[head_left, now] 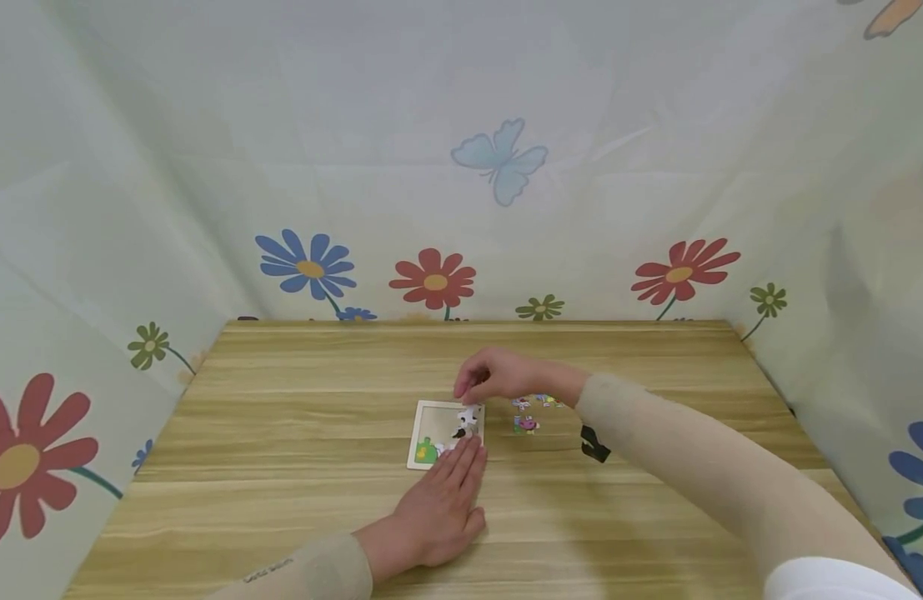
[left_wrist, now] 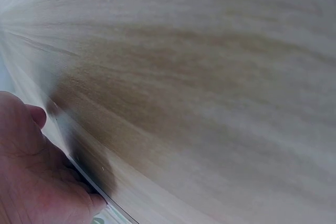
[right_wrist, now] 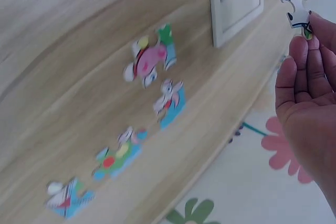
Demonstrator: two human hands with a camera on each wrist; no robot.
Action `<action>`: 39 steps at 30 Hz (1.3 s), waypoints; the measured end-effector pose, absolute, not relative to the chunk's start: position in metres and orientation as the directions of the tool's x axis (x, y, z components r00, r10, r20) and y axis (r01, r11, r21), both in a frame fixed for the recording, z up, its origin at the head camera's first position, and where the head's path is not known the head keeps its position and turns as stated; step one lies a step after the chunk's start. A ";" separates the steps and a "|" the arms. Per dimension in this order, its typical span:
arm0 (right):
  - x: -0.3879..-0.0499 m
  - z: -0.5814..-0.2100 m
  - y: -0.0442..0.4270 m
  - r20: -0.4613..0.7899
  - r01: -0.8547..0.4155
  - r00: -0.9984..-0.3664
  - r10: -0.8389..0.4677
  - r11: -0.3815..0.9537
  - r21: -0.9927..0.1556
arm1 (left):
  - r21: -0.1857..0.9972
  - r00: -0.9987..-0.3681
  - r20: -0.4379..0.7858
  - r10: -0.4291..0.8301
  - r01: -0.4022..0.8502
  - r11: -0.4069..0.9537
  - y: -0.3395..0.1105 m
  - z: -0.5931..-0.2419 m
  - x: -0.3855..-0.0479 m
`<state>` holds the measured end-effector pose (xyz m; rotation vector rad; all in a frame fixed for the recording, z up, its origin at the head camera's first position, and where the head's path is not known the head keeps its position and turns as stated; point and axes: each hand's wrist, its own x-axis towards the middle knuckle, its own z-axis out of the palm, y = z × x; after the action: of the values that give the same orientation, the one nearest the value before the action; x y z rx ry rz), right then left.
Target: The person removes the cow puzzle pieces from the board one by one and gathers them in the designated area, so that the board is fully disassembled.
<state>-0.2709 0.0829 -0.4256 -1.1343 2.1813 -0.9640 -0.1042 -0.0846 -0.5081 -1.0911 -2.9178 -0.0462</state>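
Wooden tabletop, flower-printed sheeting around, right hand pinching puzzle piece.

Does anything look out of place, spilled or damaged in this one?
One oddity: a black object shows beside the right sleeve. It doesn't match the puzzle pieces or tray, and I can't tell what it is. Otherwise nothing stands out: no spill or damage shows.
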 end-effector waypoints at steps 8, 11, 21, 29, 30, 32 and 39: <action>-0.272 -0.419 0.109 -0.098 -0.477 -0.530 -0.842 0.392 -0.787 | 0.034 -0.752 0.047 0.658 0.660 0.751 -0.085 -0.511 -0.106; -0.273 -0.420 0.120 -0.102 -0.481 -0.539 -0.836 0.405 -0.777 | 0.032 -0.751 0.057 0.658 0.660 0.751 -0.085 -0.514 -0.106; -0.277 -0.425 0.155 -0.132 -0.479 -0.582 -0.802 0.469 -0.742 | 0.026 -0.746 0.077 0.661 0.665 0.747 -0.085 -0.515 -0.106; -0.272 -0.424 0.175 -0.185 -0.473 -0.583 -0.791 0.515 -0.715 | 0.005 -0.742 0.112 0.661 0.666 0.746 -0.086 -0.525 -0.109; -0.272 -0.425 0.177 -0.190 -0.475 -0.578 -0.793 0.517 -0.712 | 0.008 -0.742 0.110 0.661 0.665 0.746 -0.086 -0.526 -0.109; -0.273 -0.427 0.181 -0.211 -0.485 -0.576 -0.790 0.537 -0.690 | 0.010 -0.744 0.105 0.660 0.665 0.747 -0.086 -0.525 -0.109; -0.272 -0.433 0.187 -0.275 -0.541 -0.575 -0.770 0.610 -0.579 | 0.016 -0.746 0.089 0.659 0.663 0.748 -0.085 -0.523 -0.108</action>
<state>-0.2716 0.1866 -0.4335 -1.0338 2.3289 -0.6020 -0.1082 -0.0852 -0.5228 -1.0851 -2.8644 -0.0708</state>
